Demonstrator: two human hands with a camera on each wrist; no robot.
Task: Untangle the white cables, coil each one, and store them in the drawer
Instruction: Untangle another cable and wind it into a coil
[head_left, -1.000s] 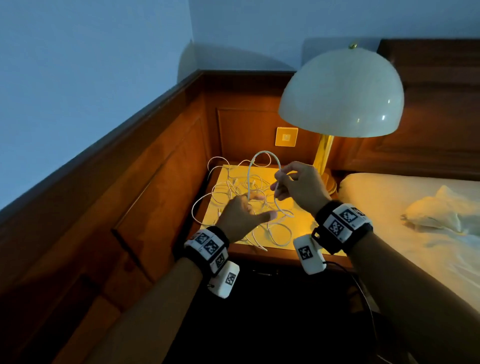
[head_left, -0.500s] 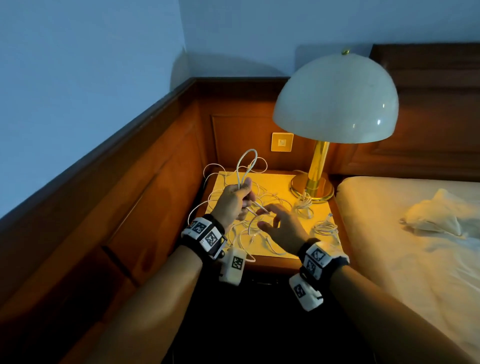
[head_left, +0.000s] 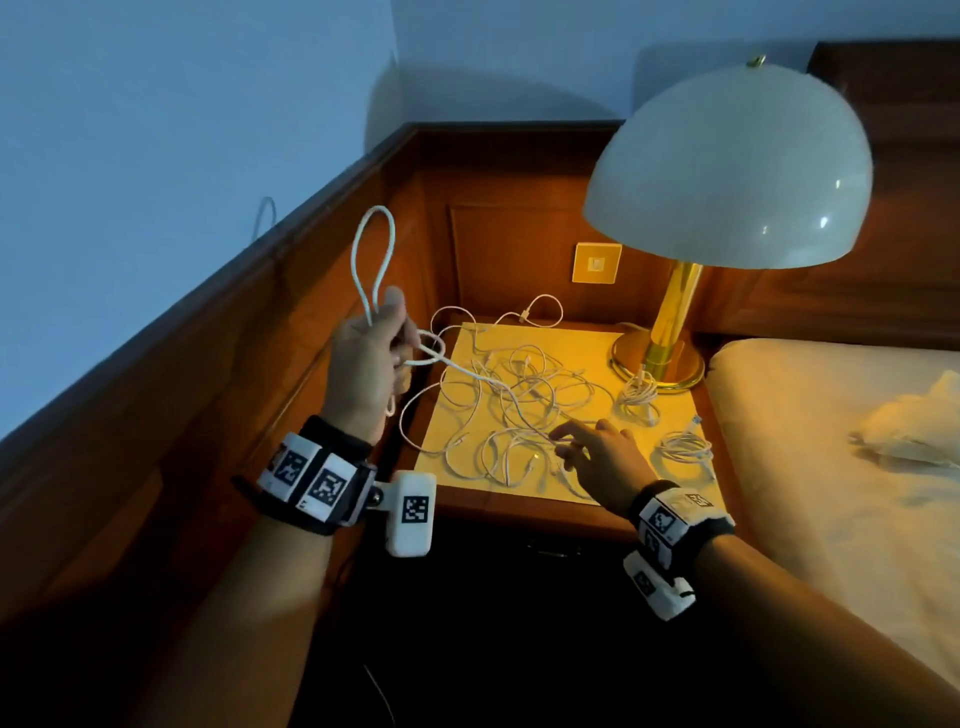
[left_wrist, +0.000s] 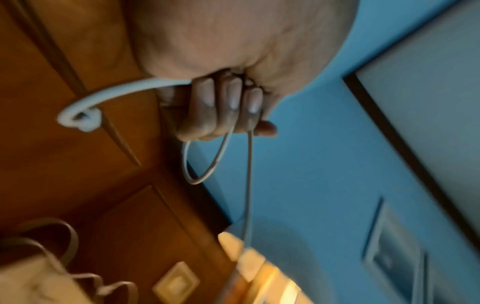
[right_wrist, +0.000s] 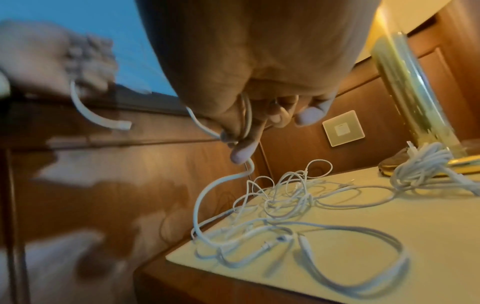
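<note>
A tangle of white cables (head_left: 519, 395) lies on the yellow-lit nightstand top (head_left: 587, 343). My left hand (head_left: 395, 338) is raised left of the nightstand and grips one white cable (head_left: 371, 249), whose loop stands up above the fist. From there the cable runs down to my right hand (head_left: 569, 441), which pinches it low over the front of the tangle. In the left wrist view my curled fingers (left_wrist: 228, 102) hold the cable loop (left_wrist: 205, 164). In the right wrist view my fingertips (right_wrist: 241, 131) pinch the cable above the tangle (right_wrist: 280, 205).
Two coiled cables lie at the right, one by the lamp base (head_left: 639, 395) and one near the front (head_left: 683, 449). A domed lamp (head_left: 727, 166) stands at the back right. A bed (head_left: 831, 441) borders the right side and wood panelling (head_left: 260, 364) the left. The space under the nightstand top is dark.
My left hand has lifted up and to the left with the cable loop. The right hand dropped from the loop a second ago and now pinches the cable low over the tangle.
</note>
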